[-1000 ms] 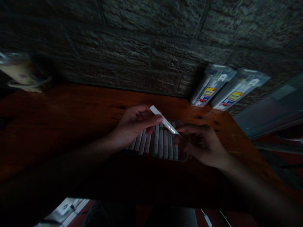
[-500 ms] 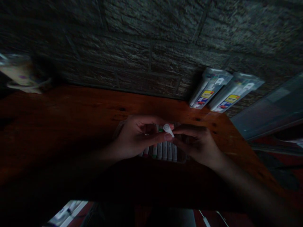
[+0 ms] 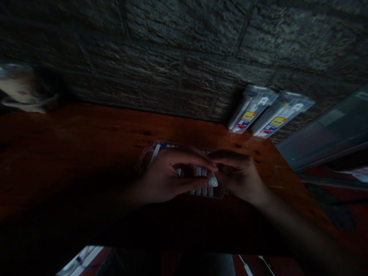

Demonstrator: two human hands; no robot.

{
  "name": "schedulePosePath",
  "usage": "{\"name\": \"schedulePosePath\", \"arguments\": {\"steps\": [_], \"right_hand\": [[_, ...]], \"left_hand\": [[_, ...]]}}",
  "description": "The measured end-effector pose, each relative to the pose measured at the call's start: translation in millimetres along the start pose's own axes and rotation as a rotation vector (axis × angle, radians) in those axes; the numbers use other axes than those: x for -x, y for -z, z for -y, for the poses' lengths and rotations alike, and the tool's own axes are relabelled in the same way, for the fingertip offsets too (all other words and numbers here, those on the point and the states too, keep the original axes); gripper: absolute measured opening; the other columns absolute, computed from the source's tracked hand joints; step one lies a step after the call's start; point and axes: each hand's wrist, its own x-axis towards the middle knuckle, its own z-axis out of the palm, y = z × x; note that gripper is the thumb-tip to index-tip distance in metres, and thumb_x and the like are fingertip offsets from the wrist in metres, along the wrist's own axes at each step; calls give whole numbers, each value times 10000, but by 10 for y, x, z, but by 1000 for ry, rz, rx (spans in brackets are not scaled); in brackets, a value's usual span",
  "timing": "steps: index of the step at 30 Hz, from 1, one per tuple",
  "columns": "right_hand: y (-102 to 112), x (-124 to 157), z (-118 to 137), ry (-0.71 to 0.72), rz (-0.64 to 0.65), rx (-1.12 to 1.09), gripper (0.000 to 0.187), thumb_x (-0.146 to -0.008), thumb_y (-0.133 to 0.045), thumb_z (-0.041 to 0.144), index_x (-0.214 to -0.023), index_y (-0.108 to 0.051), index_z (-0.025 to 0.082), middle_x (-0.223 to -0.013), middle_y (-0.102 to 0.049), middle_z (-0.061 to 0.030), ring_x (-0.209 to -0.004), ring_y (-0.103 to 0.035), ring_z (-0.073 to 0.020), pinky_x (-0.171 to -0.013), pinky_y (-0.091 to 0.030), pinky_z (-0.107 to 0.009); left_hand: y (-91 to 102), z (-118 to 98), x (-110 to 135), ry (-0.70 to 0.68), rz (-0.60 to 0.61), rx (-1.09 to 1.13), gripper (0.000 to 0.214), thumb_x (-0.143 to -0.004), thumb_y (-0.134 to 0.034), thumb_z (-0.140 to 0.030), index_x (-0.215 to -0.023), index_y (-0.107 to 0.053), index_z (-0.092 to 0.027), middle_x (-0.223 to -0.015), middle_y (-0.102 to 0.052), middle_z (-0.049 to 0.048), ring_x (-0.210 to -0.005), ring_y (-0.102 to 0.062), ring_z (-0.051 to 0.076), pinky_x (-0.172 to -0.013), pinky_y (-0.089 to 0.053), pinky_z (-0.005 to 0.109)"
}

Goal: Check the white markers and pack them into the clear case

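Note:
A white marker is held over the clear plastic case, its round end turned toward me. My left hand pinches it between thumb and fingers. My right hand is closed at the same marker from the other side, its fingertips partly hidden in the dark. Below both hands lies the clear plastic case, with several white markers in a row inside. My hands cover much of the case.
Two clear packs of markers, one pack beside another pack, stand on the wooden table against the stone wall. A drink cup in a holder is at the far left. The light is dim.
The marker has tipped and moved slightly down and right, so its end points more toward me. My left hand has shifted a little with it; my right hand stays close by.

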Motion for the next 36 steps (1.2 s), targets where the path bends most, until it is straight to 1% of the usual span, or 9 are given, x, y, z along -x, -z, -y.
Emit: {"name": "schedulePosePath", "arguments": {"steps": [8, 16, 20, 25, 31, 36], "right_hand": [[9, -4, 0, 14, 9, -10, 154, -888, -735, 200, -1023, -796, 244, -1020, -793, -59, -895, -751, -199, -752, -599, -338], [4, -1, -16, 8, 16, -8, 164, -890, -730, 215, -1035, -795, 256, -1023, -792, -46, -899, -749, -195, -757, -599, -338], [7, 6, -10, 3, 16, -7, 166, -888, -731, 214, -1037, -793, 253, -1019, -791, -49, -886, -746, -191, -746, -593, -327], [-2, 14, -8, 42, 22, -1, 172, -889, -737, 220, -1055, -780, 235, -1020, -792, -56, -855, -741, -181, -728, -583, -314], [-16, 16, 20, 79, 15, -19, 187, -889, -739, 201, -1066, -774, 250, -1011, -788, -50, -872, -735, -183, -745, -581, -328], [-12, 54, 87, 136, -18, -4, 290, -858, -777, 167, -1124, -758, 281, -1004, -783, -27, -915, -731, -190, -792, -580, -339]], "left_hand": [[0, 7, -8, -33, 17, 17, 187, -840, -797, -205, -1026, -783, -208, -1058, -777, 84, -970, -738, 201, -790, -592, 286], [2, 14, 0, -8, 16, 14, 196, -835, -805, -243, -1029, -790, -216, -1054, -777, 96, -978, -735, 220, -810, -601, 315], [-3, 2, -4, -2, 6, 15, 173, -833, -806, -236, -1004, -793, -215, -1039, -778, 90, -950, -740, 213, -786, -600, 300], [-3, 4, 8, -7, -2, 30, 180, -828, -812, -225, -1006, -794, -210, -1029, -775, 87, -939, -736, 206, -761, -590, 281], [-9, -7, 18, 7, -18, 78, 177, -832, -810, -219, -1008, -801, -212, -1034, -765, 85, -918, -730, 191, -736, -588, 268], [-25, 12, 7, -29, -79, 54, 184, -790, -846, -213, -969, -803, -203, -1017, -753, 82, -938, -721, 187, -737, -592, 250]]}}
